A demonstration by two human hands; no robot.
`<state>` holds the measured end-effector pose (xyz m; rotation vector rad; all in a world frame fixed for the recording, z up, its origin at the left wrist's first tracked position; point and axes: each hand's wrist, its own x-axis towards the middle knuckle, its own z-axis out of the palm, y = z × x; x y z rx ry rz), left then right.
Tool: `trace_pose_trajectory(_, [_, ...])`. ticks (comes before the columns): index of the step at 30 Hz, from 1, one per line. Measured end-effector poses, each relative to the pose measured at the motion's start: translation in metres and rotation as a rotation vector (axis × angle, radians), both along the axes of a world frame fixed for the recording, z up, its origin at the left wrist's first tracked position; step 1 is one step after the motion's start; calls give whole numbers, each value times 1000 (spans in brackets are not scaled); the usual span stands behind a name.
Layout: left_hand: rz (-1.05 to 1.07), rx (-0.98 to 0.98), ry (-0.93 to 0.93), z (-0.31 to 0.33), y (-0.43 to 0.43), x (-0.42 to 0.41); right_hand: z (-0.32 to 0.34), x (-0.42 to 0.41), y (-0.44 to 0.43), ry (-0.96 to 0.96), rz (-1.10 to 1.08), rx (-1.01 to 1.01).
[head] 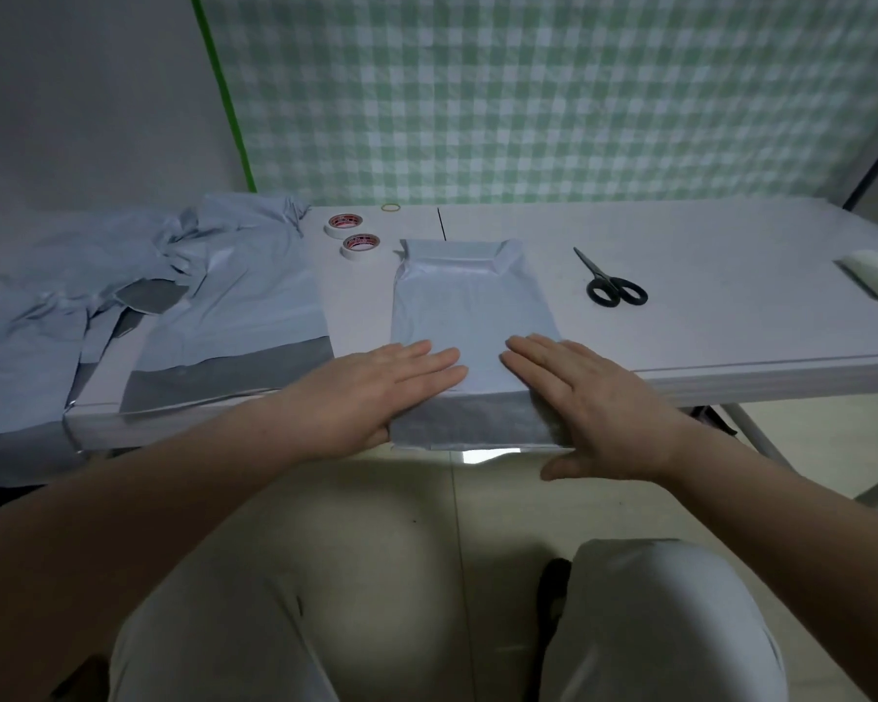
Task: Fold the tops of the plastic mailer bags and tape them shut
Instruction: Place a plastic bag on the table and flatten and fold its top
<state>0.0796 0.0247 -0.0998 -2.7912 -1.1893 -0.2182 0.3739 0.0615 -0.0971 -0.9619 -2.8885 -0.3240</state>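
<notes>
The white table runs out of frame on the right. Spare mailer bags sprawl at its left end, partly cut off. The mailer bag lies at centre, its grey top overhanging the near edge. The left grip and right grip press flat on it, fingers straight, clasping nothing, hiding its near corners. Scissors lie to its right, two tape rolls to its left.

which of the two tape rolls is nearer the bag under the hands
The front roll, closer to the person, just left of the bag's far corner. The other roll sits farther back and left.
</notes>
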Motion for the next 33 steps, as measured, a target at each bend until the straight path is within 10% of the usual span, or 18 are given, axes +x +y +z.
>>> trace_pose_trajectory(15, [735, -9, -783, 24, 13, 45, 17, -20, 16, 1030, -517, -514])
trace_pose_trajectory(33, [949, 110, -518, 12, 25, 53, -1, -54, 21, 802, -862, 28])
